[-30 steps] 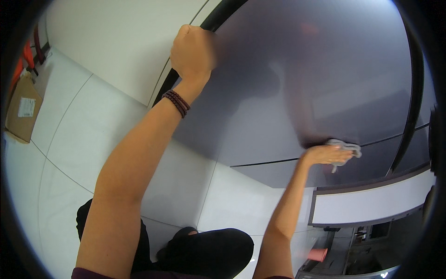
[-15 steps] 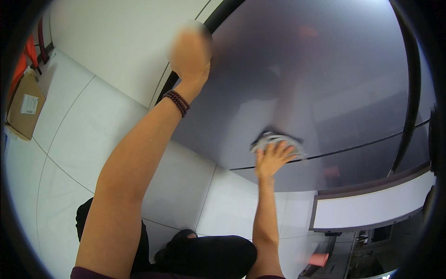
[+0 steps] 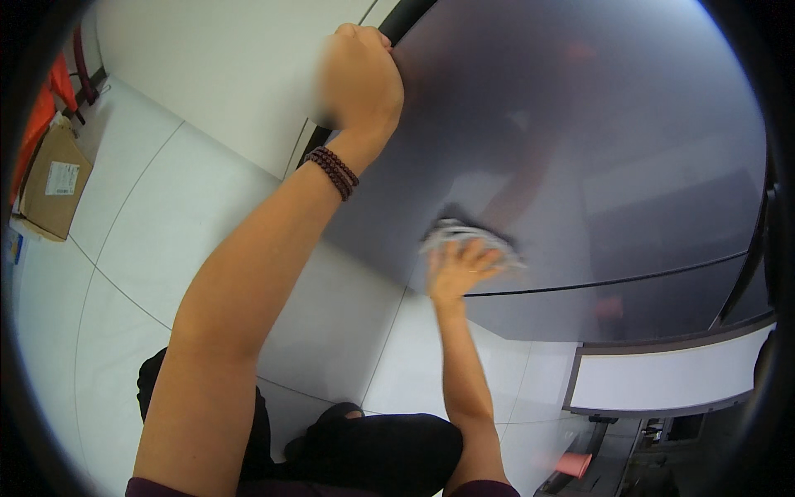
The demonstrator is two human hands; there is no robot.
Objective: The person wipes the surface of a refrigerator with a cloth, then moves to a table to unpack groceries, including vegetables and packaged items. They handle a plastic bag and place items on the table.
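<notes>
Against the glossy grey panel (image 3: 596,149), right hand (image 3: 457,272) presses cloth (image 3: 468,236) flat, fingers spread.

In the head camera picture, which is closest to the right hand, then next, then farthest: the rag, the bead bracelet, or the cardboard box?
From the right hand:
1. The grey rag, pressed under its fingers against the dark glossy panel.
2. The bead bracelet, up and to the left on the other wrist.
3. The cardboard box, far left on the floor.

left hand (image 3: 360,79): bare, dark beaded bracelet (image 3: 334,171) wrapped round wrist | right hand (image 3: 458,271): bare, forearm uncovered | dark maroon sleeve edges, bottom of frame | black trousers (image 3: 373,451), lower centre
</notes>
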